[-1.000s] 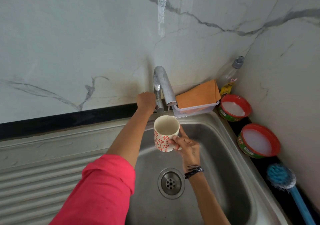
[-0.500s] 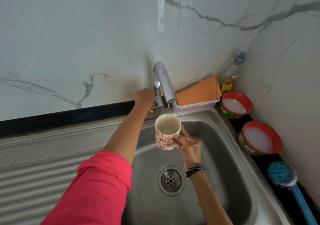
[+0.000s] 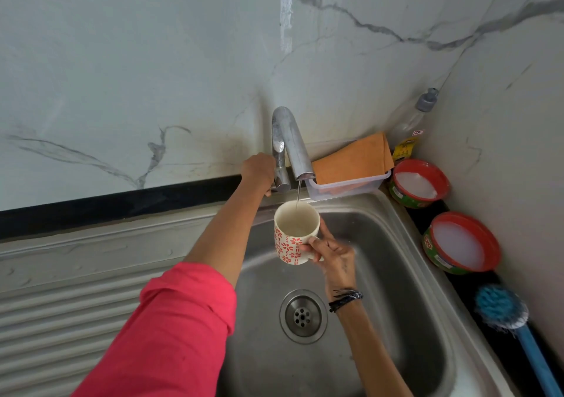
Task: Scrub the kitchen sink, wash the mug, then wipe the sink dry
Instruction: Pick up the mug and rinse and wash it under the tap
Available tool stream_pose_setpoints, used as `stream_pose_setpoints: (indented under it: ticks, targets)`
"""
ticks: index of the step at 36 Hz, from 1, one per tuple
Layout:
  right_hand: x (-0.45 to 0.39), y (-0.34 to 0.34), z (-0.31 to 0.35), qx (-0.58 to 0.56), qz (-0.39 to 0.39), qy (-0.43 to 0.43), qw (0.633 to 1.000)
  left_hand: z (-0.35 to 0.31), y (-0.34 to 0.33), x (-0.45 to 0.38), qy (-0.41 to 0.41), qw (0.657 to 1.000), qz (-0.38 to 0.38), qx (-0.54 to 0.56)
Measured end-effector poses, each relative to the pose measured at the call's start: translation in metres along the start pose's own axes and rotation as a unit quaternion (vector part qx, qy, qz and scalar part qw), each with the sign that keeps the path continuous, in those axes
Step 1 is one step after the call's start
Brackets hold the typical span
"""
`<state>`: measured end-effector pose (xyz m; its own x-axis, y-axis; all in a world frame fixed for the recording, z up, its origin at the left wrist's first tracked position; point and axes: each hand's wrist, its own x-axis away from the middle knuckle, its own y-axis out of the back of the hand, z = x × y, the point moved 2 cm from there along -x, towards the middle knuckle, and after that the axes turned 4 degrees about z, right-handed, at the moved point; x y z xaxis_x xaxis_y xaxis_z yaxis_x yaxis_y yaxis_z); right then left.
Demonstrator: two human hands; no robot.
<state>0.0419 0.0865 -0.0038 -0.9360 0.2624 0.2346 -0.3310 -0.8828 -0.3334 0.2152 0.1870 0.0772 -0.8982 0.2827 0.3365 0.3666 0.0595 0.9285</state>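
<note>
Steel sink w/ marble walls; R hand grips mug, L hand curled round tap handle.

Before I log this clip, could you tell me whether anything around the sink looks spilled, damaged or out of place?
Nothing stands out. The right hand holds the mug upright under a thin stream from the tap, the left hand is on the tap's handle, and the orange cloth lies folded in its tray.
</note>
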Motion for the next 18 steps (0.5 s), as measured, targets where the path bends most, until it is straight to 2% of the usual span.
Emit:
stream_pose_setpoints:
  ticks: [9, 15, 18]
  targets:
    - [0.0053, -0.0014, 0.0025, 0.008, -0.010, 0.008, 1.000, -0.0008, 0.0005, 0.0023, 0.003, 1.000, 0.005, -0.003]
    - [0.0021, 0.0010, -0.0014, 0.011, -0.019, -0.021, 1.000, -0.0005, 0.0006, 0.0026, 0.005, 1.000, 0.003, 0.011]
    - [0.0021, 0.0001, 0.0018, -0.018, -0.023, -0.014, 0.999, -0.0004, -0.0001, 0.0026, 0.006, 0.999, 0.001, 0.032]
